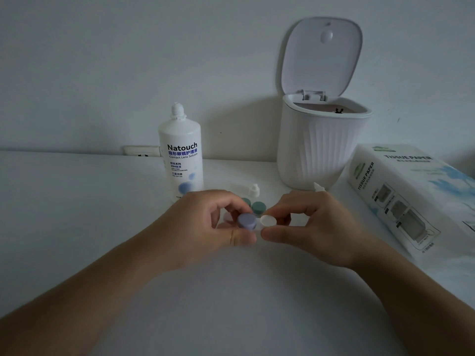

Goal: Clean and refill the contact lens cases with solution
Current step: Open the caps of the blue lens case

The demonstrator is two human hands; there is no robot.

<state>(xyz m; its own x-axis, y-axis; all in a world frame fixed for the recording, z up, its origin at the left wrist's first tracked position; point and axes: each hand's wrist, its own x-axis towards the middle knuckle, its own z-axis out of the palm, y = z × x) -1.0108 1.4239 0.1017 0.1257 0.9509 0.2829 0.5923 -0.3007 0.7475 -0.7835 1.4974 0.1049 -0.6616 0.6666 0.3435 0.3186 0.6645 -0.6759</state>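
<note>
Setting: a white table (pixel 77 214) against a pale wall, seen from above the person's own arms, in dim light.
Left hand: the left hand (pixel 205 227) is curled round a lens case (pixel 253 223), thumb and fingers pinching the side with the purple cap (pixel 246 221). It seems to steady the case so the other side can be worked.
Right hand: the right hand (pixel 308 224) pinches the white cap (pixel 268 220) on the case's right side between thumb and fingertips, likely twisting it on or off; which way cannot be told.
Where the case is: held between both hands, near the middle of the table, just above its surface.
Second case: a green-capped case (pixel 257 207) lies just beyond the hands, waiting within reach.
Solution bottle: a white bottle (pixel 181 155) stands far left of the hands with its cap off, ready for pouring; a small white bottle cap (pixel 254 190) stands near it.
Bin: a white ribbed bin (pixel 318 147) stands far right, lid up, probably for used tissue.
Tissue pack: a tissue pack (pixel 411 191) lies to the right, cut off by the frame edge.
Hard to make out: the case body is mostly hidden by fingers, so whether it holds liquid cannot be seen. A small white tip shows behind the right hand; unclear what it is.
</note>
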